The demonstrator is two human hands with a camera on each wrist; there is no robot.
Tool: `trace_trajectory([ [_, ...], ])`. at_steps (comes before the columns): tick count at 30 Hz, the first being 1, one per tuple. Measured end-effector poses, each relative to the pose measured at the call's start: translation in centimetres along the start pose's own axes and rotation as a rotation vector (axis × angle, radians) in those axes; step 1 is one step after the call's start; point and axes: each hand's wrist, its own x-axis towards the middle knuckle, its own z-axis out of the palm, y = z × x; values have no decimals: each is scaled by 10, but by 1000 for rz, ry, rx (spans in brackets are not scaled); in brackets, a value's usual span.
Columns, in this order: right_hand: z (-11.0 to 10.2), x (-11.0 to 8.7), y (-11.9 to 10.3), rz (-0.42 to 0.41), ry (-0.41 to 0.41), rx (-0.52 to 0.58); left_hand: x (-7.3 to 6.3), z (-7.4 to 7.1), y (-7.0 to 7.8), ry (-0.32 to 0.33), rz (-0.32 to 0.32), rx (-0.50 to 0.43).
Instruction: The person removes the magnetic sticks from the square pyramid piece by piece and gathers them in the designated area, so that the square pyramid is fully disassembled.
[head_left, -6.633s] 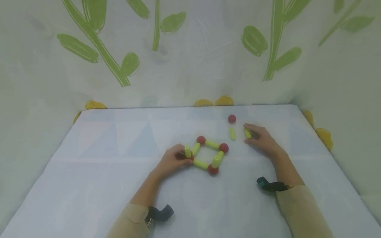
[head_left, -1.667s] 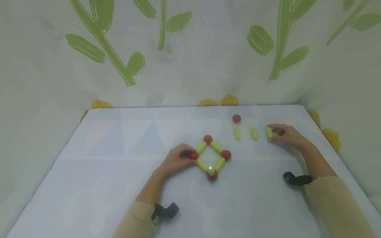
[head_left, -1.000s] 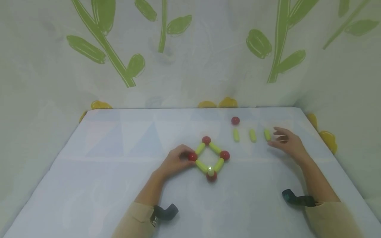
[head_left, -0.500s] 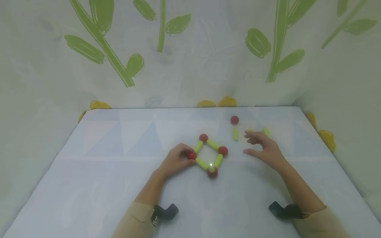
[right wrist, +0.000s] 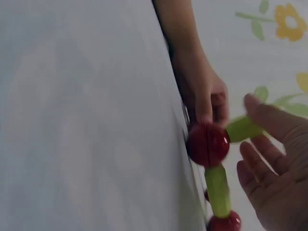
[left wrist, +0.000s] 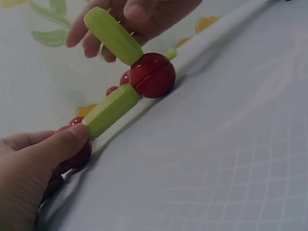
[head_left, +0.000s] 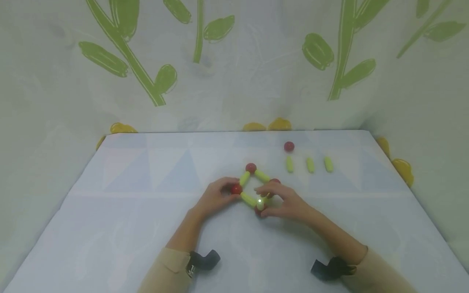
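Red balls and yellow-green rods form a four-sided frame on the table. My left hand (head_left: 218, 194) grips the red ball (head_left: 236, 189) at its left corner, thumb on the near side. From the near corner ball (left wrist: 153, 75) a yellow-green rod (left wrist: 113, 36) stands up. Around that upright rod is my right hand (head_left: 287, 203), its thumb and fingers spread apart, with no grip on it visible. The right hand partly covers the right corner ball (head_left: 275, 182) and the rod joining it to the near corner.
Three loose yellow-green rods lie in a row behind and right of the frame: a left one (head_left: 290, 165), a middle one (head_left: 310, 165) and a right one (head_left: 328, 164). A loose red ball (head_left: 289, 146) sits behind the left rod. A patterned curtain (head_left: 234, 81) hangs beyond the table.
An upright rod on the left corner ball is gone from there. My right hand laid rods in the row, let go, and moved left and nearer to the frame. The left hand kept its hold.
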Motion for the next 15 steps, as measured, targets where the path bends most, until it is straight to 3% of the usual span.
trace_trajectory([
  [4, 12, 3, 3, -32, -33, -42, 0, 1, -1, 6, 22, 0],
  [7, 16, 2, 3, 9, -29, -80, 0, 0, 0, 11, 42, 5],
  [15, 15, 2, 4, 123, 30, -114, -1, -4, 4, -9, 5, -14],
])
